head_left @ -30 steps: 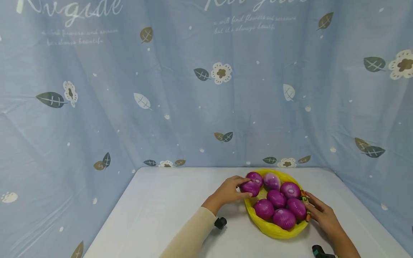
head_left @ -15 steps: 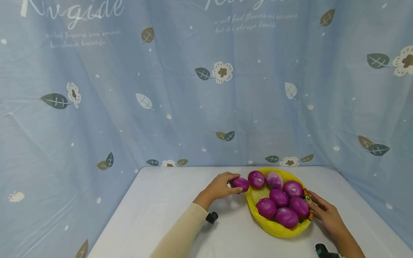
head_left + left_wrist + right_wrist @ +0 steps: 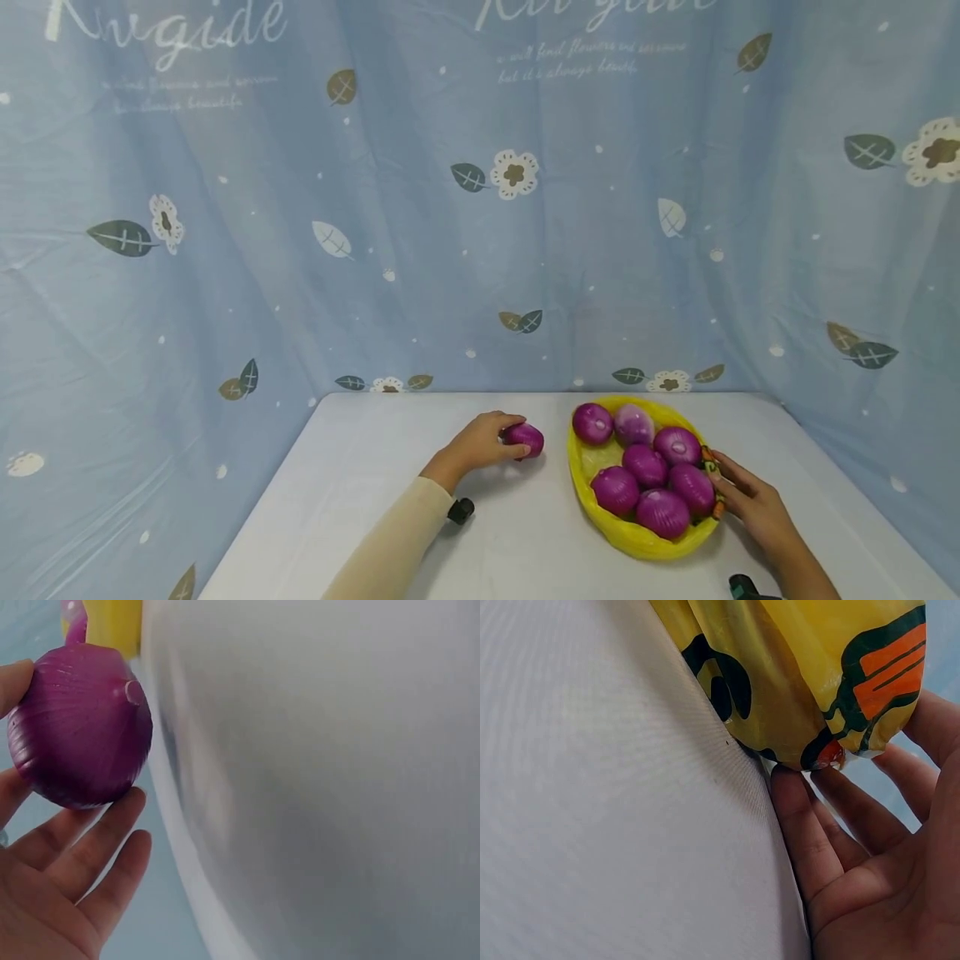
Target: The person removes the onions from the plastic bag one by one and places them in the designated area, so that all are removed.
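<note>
My left hand (image 3: pixel 474 446) holds a red onion (image 3: pixel 527 440) with thumb and fingers, low over the table left of the others. In the left wrist view the same onion (image 3: pixel 79 727) shows its cut stub. To the right stands a round container lined with a yellow plastic bag (image 3: pixel 645 547), with several red onions (image 3: pixel 645 466) in it and a gap at its left side. My right hand (image 3: pixel 757 504) holds the bag's printed right edge. In the right wrist view its fingers (image 3: pixel 810 832) meet the underside of the yellow bag (image 3: pixel 772 682).
A white-covered table (image 3: pixel 525 533) lies under everything. Behind and beside it hangs a blue curtain (image 3: pixel 420 167) with leaves and flowers. A black wrist camera (image 3: pixel 461 510) sits at the left cuff, another black device (image 3: pixel 742 586) near the right wrist.
My left hand has lifted one red onion out of the yellow bag and carried it left over the table. My right hand stays at the bag's right edge.
</note>
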The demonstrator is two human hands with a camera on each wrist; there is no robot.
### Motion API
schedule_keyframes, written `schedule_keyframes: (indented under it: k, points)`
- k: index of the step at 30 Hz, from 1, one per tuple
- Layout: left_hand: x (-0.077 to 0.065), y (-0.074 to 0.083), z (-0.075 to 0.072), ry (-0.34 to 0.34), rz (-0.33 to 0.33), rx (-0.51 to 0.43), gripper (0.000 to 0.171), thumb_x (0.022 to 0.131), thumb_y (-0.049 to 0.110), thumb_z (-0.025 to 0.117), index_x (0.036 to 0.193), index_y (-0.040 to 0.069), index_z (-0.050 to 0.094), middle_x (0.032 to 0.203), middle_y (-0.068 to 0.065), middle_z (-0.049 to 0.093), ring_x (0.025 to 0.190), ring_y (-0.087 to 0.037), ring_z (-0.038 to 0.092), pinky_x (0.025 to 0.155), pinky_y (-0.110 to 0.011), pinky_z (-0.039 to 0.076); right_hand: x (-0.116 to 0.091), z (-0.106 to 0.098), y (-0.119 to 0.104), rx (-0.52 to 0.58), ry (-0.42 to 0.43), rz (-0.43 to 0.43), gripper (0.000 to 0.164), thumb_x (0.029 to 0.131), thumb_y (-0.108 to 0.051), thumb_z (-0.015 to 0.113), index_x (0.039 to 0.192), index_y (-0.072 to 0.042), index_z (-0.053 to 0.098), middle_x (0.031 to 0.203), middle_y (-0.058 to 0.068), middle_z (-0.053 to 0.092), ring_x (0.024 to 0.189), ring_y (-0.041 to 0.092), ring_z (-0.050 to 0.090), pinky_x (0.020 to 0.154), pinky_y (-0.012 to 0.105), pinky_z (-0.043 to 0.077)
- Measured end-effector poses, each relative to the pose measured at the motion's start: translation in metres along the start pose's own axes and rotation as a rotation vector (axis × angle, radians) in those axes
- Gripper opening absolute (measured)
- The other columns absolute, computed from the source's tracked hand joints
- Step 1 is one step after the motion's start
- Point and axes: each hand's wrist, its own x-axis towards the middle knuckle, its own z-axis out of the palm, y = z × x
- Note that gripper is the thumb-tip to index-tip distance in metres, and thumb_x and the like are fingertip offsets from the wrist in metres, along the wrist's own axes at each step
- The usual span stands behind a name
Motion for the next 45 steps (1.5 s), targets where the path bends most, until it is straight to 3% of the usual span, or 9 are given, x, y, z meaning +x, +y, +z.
schedule_keyframes:
  k: [9,15,17,24,27,32,34,38,45]
  points:
    - [-0.005,-0.016,-0.003,0.001,-0.007,-0.004,0.061,0.087,0.052,0.067,0.135,0.016,0.059,0.125,-0.003,0.062,0.112,-0.019,0.056,0.095,-0.036,0.047,-0.003,-0.001,-0.004,-0.008,-0.006,-0.017,0.075,0.098,-0.048,0.051,0.153,-0.004,0.025,0.147,0.036,0.028,0.123,0.040,0.047,0.080,0.031,0.055]
    - [-0.005,-0.016,0.001,-0.001,-0.006,-0.065,0.062,0.086,0.051,0.068,0.137,0.017,0.059,0.124,0.000,0.062,0.106,-0.014,0.057,0.092,-0.032,0.048,-0.003,-0.002,0.000,0.013,-0.009,-0.034,0.076,0.098,-0.048,0.053,0.152,-0.003,0.025,0.146,0.036,0.029,0.102,-0.003,0.052,0.080,0.030,0.055]
    - [-0.005,-0.015,0.001,-0.003,-0.016,-0.068,0.064,0.084,0.052,0.071,0.137,0.018,0.058,0.126,0.000,0.061,0.109,-0.014,0.057,0.094,-0.032,0.047,-0.003,-0.002,0.000,0.017,-0.010,-0.034,0.076,0.098,-0.048,0.053,0.152,-0.002,0.026,0.146,0.036,0.029,0.100,-0.007,0.049,0.080,0.029,0.055]
    - [-0.006,-0.014,-0.001,-0.011,0.018,-0.034,0.070,0.078,0.047,0.079,0.137,0.018,0.057,0.130,0.000,0.060,0.114,-0.015,0.056,0.097,-0.035,0.045,-0.004,-0.001,-0.001,-0.015,-0.006,-0.017,0.075,0.099,-0.047,0.051,0.152,-0.001,0.024,0.146,0.036,0.029,0.123,0.040,0.046,0.079,0.028,0.055]
    - [-0.006,-0.016,-0.001,-0.011,0.011,-0.034,0.071,0.076,0.046,0.081,0.137,0.019,0.057,0.130,0.002,0.059,0.111,-0.013,0.056,0.096,-0.034,0.045,-0.003,-0.001,-0.001,-0.028,0.000,-0.025,0.074,0.099,-0.047,0.050,0.152,-0.002,0.025,0.146,0.036,0.030,0.122,0.040,0.047,0.078,0.027,0.055]
    - [-0.007,-0.018,-0.002,-0.016,0.007,-0.036,0.074,0.076,0.050,0.080,0.139,0.020,0.056,0.132,0.001,0.058,0.108,-0.014,0.057,0.095,-0.035,0.046,-0.002,-0.003,0.002,-0.007,0.000,-0.051,0.073,0.099,-0.045,0.052,0.152,-0.002,0.026,0.145,0.036,0.031,0.104,0.000,0.053,0.077,0.024,0.054]
    - [-0.008,-0.018,-0.005,-0.013,0.003,-0.034,0.074,0.077,0.051,0.078,0.139,0.019,0.056,0.133,0.000,0.057,0.106,-0.016,0.059,0.094,-0.036,0.047,-0.001,-0.002,0.004,-0.002,-0.004,-0.060,0.073,0.099,-0.045,0.051,0.152,-0.002,0.026,0.146,0.036,0.031,0.107,0.004,0.054,0.078,0.026,0.055]
    - [-0.008,-0.017,-0.011,-0.001,-0.019,-0.034,0.072,0.080,0.055,0.074,0.140,0.020,0.055,0.135,0.001,0.056,0.107,-0.017,0.059,0.091,-0.039,0.048,0.000,0.000,0.003,-0.003,-0.006,-0.062,0.073,0.099,-0.045,0.051,0.153,-0.003,0.025,0.146,0.036,0.029,0.122,0.039,0.048,0.080,0.031,0.055]
    - [-0.003,-0.006,-0.026,0.078,-0.053,-0.125,0.068,0.082,0.056,0.071,0.140,0.025,0.055,0.135,0.002,0.056,0.109,-0.016,0.059,0.090,-0.041,0.049,-0.004,-0.001,0.000,-0.004,0.000,-0.036,0.075,0.099,-0.047,0.051,0.153,-0.002,0.024,0.147,0.036,0.028,0.126,0.050,0.039,0.080,0.030,0.055]
